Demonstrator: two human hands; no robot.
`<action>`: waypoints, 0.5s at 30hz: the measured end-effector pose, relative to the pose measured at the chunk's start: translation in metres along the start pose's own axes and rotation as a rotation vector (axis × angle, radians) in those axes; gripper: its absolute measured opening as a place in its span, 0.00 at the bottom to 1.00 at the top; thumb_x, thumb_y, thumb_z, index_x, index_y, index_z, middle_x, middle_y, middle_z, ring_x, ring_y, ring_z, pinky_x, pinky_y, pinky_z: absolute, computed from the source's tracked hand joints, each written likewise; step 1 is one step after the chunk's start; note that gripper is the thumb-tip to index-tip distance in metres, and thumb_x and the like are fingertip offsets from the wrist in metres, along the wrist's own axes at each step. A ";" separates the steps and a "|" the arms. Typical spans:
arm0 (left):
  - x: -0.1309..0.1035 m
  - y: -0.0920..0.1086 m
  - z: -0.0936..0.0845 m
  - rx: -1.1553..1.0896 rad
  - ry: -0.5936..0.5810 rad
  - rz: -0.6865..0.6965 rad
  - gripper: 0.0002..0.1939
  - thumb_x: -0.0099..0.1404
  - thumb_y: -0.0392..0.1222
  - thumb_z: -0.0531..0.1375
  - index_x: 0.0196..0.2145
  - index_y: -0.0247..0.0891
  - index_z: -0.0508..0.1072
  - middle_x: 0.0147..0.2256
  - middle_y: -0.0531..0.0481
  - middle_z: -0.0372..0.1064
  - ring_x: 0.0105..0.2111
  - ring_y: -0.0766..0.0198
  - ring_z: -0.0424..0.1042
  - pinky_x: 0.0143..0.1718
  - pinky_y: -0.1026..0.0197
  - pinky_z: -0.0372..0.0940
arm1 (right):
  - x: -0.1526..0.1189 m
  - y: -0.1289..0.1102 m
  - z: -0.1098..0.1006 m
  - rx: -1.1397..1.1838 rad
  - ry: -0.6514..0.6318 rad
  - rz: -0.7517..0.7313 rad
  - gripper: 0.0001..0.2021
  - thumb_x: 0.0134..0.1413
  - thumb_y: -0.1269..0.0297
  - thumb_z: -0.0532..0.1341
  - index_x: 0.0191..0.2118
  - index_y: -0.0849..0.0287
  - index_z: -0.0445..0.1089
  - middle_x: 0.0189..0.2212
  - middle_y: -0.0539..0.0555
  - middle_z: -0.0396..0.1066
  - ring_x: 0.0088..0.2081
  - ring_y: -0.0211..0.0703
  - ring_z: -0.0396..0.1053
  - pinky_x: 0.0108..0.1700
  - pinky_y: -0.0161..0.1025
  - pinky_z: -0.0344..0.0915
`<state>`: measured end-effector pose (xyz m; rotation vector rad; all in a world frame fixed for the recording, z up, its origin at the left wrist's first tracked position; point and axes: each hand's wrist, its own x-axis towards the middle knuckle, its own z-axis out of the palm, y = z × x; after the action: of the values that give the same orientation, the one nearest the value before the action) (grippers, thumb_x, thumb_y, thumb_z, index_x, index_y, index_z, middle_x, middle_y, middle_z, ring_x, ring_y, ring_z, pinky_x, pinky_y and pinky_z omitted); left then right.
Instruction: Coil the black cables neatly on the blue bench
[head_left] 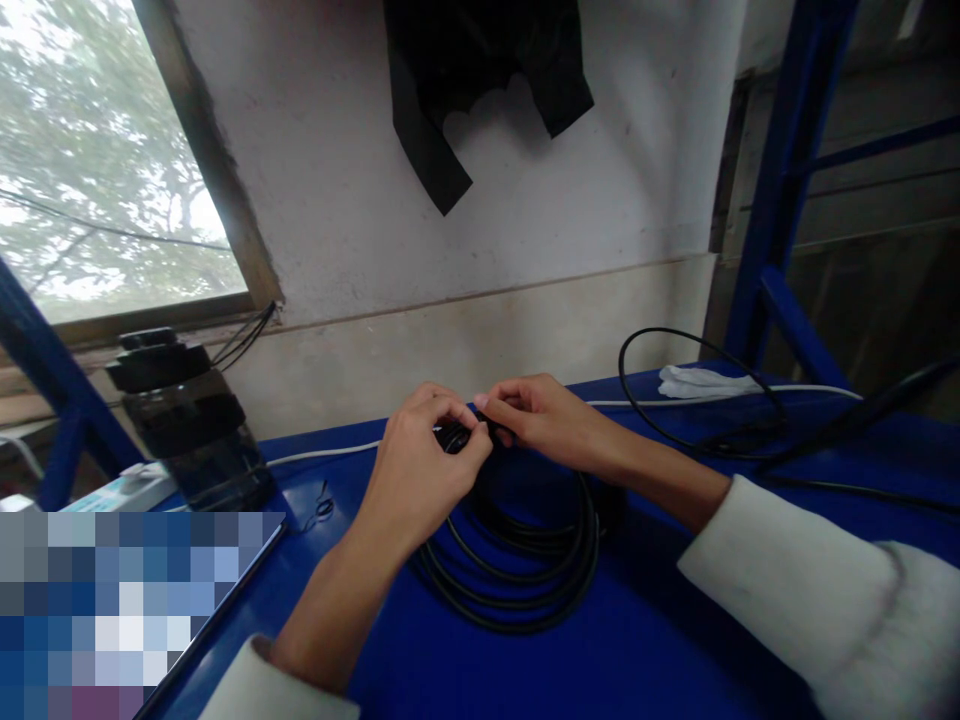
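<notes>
A coil of black cable (517,622) lies in several loops on the blue table. At its far side my left hand (431,460) is closed, thumb and forefinger pinched at the bundled top of the coil. Right beside it my right hand (532,415) is also closed, its fingertips at the same dark spot. What exactly the fingertips hold is too small and dark to tell. Both hands nearly touch each other.
A dark bottle (191,430) stands at the left, near a white power strip (139,487) and a thin black tie (322,508). A pixelated area covers the lower left. At the right lie a looped black cable (626,385) and white crumpled material (701,382). Blue table (637,640) below.
</notes>
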<state>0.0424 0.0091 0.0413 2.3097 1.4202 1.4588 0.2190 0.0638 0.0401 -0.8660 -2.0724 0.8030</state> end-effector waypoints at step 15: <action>-0.003 -0.006 0.001 0.090 0.017 0.061 0.05 0.65 0.34 0.64 0.31 0.43 0.76 0.37 0.52 0.74 0.38 0.61 0.75 0.43 0.56 0.69 | 0.000 0.005 0.000 0.049 -0.020 -0.026 0.17 0.66 0.52 0.61 0.35 0.61 0.75 0.24 0.49 0.70 0.26 0.37 0.64 0.28 0.35 0.56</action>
<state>0.0391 0.0106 0.0360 2.4199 1.4618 1.4624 0.2211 0.0665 0.0364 -0.8053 -2.0691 0.8479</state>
